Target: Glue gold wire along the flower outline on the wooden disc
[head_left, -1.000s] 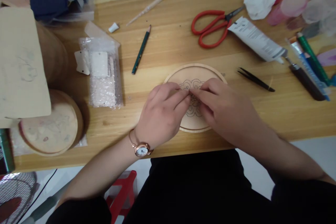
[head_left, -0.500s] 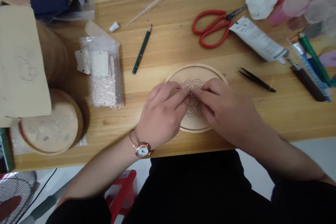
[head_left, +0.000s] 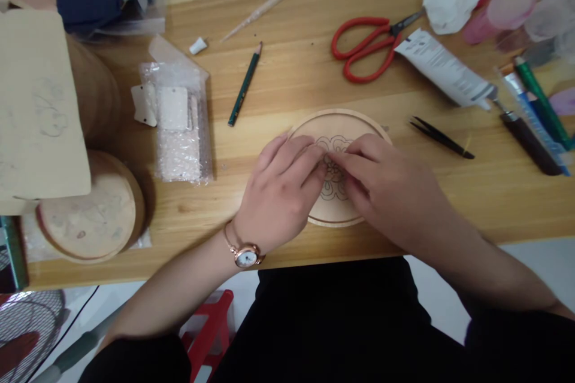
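Note:
In front of me on the wooden table lies a round wooden plate (head_left: 339, 214) with a raised rim and a dark line drawing of a flower in its middle. My left hand (head_left: 287, 191) reaches over the plate's left side, thumb and forefinger pinched near the centre of the drawing. From the other side my right hand (head_left: 389, 185) meets it, its fingertips pinched at the same spot. Whatever sits between the fingertips is too small or too hidden to make out. To the right of the plate lie black tweezers (head_left: 441, 137).
Red-handled scissors (head_left: 366, 48) and a paint tube (head_left: 447, 69) lie behind. A green pencil (head_left: 245, 85), a plastic pipette (head_left: 272, 0) and a bag of small pieces (head_left: 183, 125) are further left. Round wooden pieces (head_left: 92, 215) stand at the left; brushes (head_left: 536, 108) at the right.
Both hands stay over the drawing, fingertips close together, with only slight finger movement; the left fingers have shifted a little. The whole view has drifted slightly.

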Demonstrator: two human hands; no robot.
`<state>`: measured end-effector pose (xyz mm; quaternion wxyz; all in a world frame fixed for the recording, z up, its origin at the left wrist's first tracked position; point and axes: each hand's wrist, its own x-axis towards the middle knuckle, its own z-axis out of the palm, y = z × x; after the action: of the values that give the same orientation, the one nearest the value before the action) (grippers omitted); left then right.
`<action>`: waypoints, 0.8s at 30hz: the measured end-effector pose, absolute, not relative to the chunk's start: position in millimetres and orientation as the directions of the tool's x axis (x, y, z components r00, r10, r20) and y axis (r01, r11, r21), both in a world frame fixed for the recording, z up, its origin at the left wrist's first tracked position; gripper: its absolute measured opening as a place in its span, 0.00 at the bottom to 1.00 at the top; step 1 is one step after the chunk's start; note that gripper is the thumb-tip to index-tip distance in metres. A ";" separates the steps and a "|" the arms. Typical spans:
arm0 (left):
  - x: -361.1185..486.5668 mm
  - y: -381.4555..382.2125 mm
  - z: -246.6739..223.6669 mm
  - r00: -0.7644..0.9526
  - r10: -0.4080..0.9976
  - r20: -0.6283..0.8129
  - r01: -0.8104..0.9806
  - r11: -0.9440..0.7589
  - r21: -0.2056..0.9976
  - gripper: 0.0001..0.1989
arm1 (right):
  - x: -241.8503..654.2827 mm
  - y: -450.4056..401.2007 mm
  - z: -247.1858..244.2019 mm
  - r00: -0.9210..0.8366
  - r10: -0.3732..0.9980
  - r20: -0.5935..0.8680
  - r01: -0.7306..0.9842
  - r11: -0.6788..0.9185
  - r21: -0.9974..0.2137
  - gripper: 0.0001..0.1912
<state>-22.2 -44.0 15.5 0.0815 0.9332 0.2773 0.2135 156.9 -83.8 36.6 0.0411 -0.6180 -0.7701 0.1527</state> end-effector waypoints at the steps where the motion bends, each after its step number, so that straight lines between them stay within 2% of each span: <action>1: -22.2 -44.2 15.2 0.758 0.553 0.345 0.480 -0.832 0.279 0.11 | 156.6 -83.2 37.2 -0.227 0.964 -0.140 0.940 0.180 -0.291 0.15; 7: -24.5 -45.6 11.3 0.780 0.562 0.275 0.463 -0.814 0.350 0.14 | 155.6 -79.5 41.1 -0.213 0.944 -0.254 0.936 0.122 -0.329 0.16; 13: -25.5 -48.5 11.1 0.790 0.525 0.317 0.438 -0.845 0.308 0.14 | 154.6 -75.6 44.8 -0.214 0.912 -0.349 0.929 0.078 -0.363 0.17; 20: -25.7 -46.6 13.9 0.795 0.532 0.290 0.450 -0.839 0.307 0.14 | 152.5 -75.3 51.8 -0.204 0.895 -0.397 0.957 0.098 -0.272 0.19; 24: -24.2 -43.7 11.8 0.795 0.534 0.289 0.452 -0.838 0.306 0.14 | 154.0 -75.7 55.6 -0.211 0.892 -0.401 0.957 0.106 -0.269 0.18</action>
<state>-24.2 -43.7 11.8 0.1110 0.9407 0.2621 0.1845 154.0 -75.7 55.6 -0.0686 -0.6244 -0.7403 0.2394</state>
